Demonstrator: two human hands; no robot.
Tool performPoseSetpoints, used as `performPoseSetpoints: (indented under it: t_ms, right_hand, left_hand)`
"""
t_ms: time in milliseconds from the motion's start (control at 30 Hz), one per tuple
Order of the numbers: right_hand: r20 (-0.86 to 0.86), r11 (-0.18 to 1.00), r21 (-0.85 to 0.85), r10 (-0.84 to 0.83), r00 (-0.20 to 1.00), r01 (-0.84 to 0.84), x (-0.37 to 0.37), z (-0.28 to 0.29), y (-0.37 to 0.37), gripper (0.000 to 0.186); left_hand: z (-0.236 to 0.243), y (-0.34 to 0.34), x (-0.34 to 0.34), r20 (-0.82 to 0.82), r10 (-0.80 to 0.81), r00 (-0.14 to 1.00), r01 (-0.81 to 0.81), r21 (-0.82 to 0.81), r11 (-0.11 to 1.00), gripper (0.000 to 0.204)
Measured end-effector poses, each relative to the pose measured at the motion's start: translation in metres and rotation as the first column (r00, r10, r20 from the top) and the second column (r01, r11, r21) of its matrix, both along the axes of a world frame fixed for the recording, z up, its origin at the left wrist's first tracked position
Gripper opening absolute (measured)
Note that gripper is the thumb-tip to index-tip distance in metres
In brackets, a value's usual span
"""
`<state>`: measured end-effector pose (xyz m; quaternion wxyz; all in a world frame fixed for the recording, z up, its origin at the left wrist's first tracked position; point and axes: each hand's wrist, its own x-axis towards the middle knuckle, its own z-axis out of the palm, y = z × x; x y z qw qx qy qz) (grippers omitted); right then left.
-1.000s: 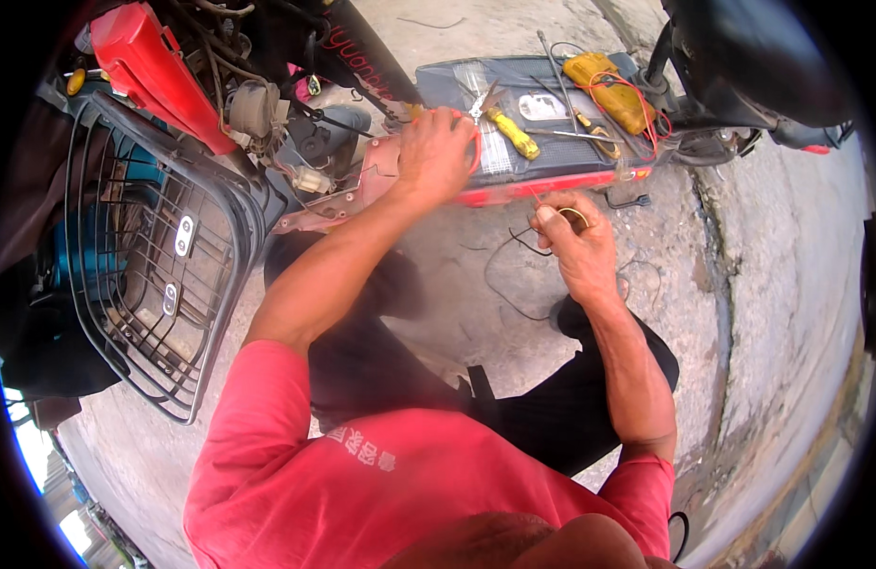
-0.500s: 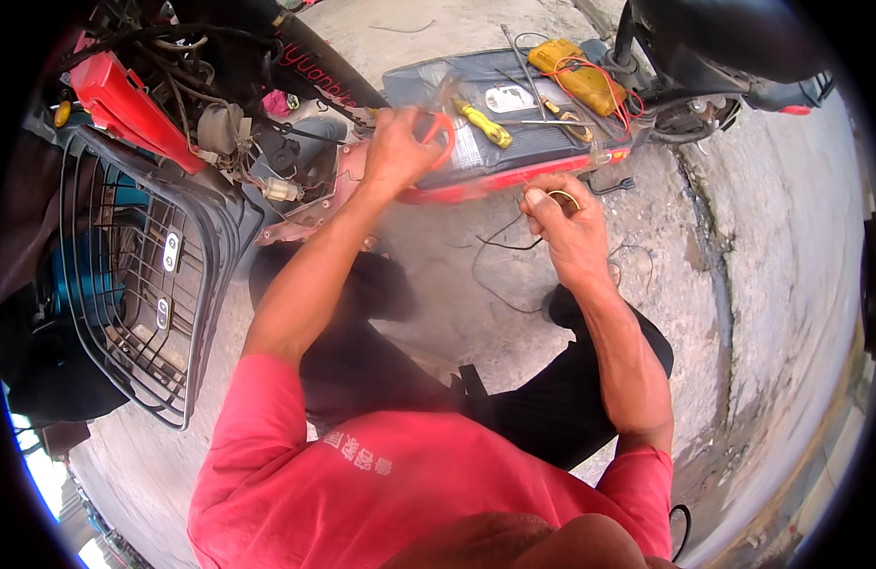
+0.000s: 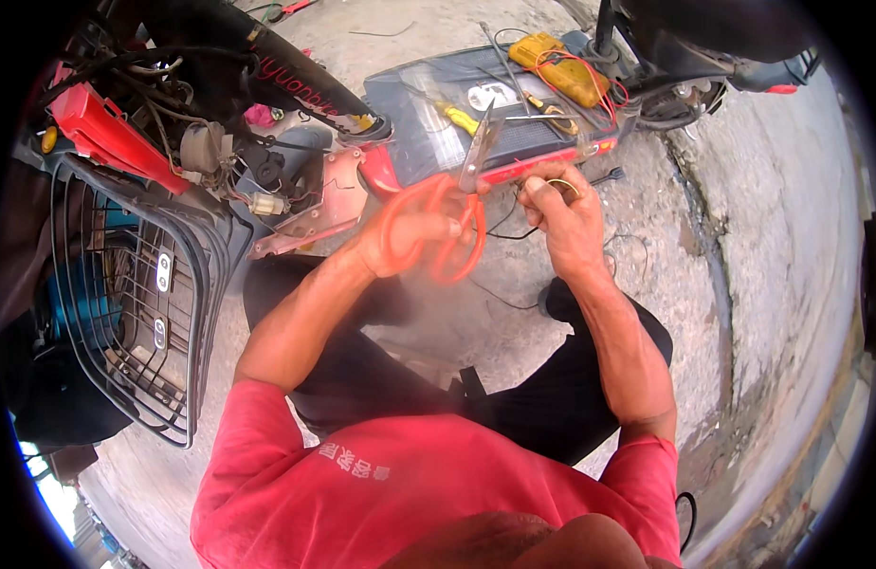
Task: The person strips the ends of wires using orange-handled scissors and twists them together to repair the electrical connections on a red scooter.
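Note:
My left hand (image 3: 405, 237) is closed around the orange handles of a pair of scissors (image 3: 476, 156), somewhat blurred by motion. Their blades point away from me over the near edge of the scooter's footboard (image 3: 414, 161). To the right, my right hand (image 3: 569, 223) is closed, thumb against fingers, on a thin wire. A yellowish loop of the wire (image 3: 563, 183) shows above the fingers. Dark wire (image 3: 512, 235) trails beside this hand toward the ground; whether it is the same piece I cannot tell. The scissor blades are apart from the right hand.
On the footboard lie a yellow-handled tool (image 3: 457, 118), a yellow meter (image 3: 561, 68) with red leads, and several screwdriver-like tools. A black wire basket (image 3: 135, 294) stands at left, below exposed wiring and a red panel (image 3: 116, 119). A crack runs through the concrete at right.
My left hand has come off the footboard toward me and rightward, bringing the scissors up with blades now in sight. My right hand keeps its pinch on the wire, nearly in place.

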<state>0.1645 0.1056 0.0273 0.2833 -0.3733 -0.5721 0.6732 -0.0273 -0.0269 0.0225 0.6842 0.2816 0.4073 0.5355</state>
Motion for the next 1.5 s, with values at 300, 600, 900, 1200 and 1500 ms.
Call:
performPoseSetpoints:
  t_ms: [300, 600, 900, 1200, 1500]
  right_hand:
    - [-0.007, 0.999, -0.043, -0.032, 0.999, 0.032, -0.008, -0.004, 0.000, 0.014]
    - [0.012, 1.000, 0.020, 0.021, 1.000, -0.021, -0.010, -0.011, 0.002, 0.012]
    - [0.052, 0.997, 0.070, 0.011, 0.999, -0.015, -0.010, -0.010, 0.002, 0.010]
    - [0.089, 0.995, 0.101, -0.008, 0.996, -0.001, -0.008, -0.008, 0.002, 0.011]
    - [0.082, 0.990, 0.142, -0.031, 0.996, 0.020, -0.007, -0.012, 0.002, 0.011]
  left_hand:
    - [-0.003, -0.005, 0.008, -0.753, -0.036, 0.657, 0.122, 0.060, 0.991, 0.081]
    - [-0.005, -0.006, 0.008, -0.888, 0.038, 0.459, 0.175, 0.132, 0.976, 0.078]
    - [-0.001, -0.007, 0.009, -0.889, 0.114, 0.444, 0.174, 0.211, 0.962, 0.071]
    - [0.003, -0.007, 0.012, -0.895, 0.104, 0.435, 0.173, 0.196, 0.965, 0.070]
    - [-0.001, -0.008, 0.012, -0.904, 0.049, 0.424, 0.178, 0.136, 0.975, 0.065]
